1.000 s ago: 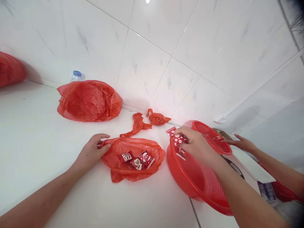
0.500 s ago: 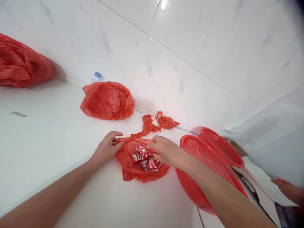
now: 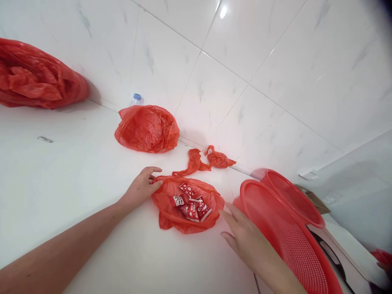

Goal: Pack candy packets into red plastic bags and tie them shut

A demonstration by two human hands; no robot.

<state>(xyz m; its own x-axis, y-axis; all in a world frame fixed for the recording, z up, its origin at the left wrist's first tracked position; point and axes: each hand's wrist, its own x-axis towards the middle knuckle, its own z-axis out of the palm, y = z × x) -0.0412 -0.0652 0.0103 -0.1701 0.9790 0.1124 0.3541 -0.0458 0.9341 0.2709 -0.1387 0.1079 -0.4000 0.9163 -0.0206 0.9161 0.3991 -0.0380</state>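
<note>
A red plastic bag [image 3: 171, 222] lies on the white table with its mouth wide open. Inside it are several small red-and-white printed packets [image 3: 192, 211]. At the bag's left rim, my left hand [image 3: 143, 185] pinches the thin plastic between thumb and fingers, the index finger reaching past the edge. Just off the right rim is my right hand [image 3: 241, 230], its fingers apart and nothing in them.
Another opened red bag [image 3: 147, 128] stands by the wall, with a blue-capped bottle [image 3: 136, 99] behind it. Crumpled red bags [image 3: 220, 158] lie near the wall. A larger red bag [image 3: 39, 79] is far left. Red plastic baskets [image 3: 294, 241] stand at right.
My right hand has moved out of the bag to the right and opened, with another packet now visible inside. My left hand stays at the rim. The view has shifted slightly.
</note>
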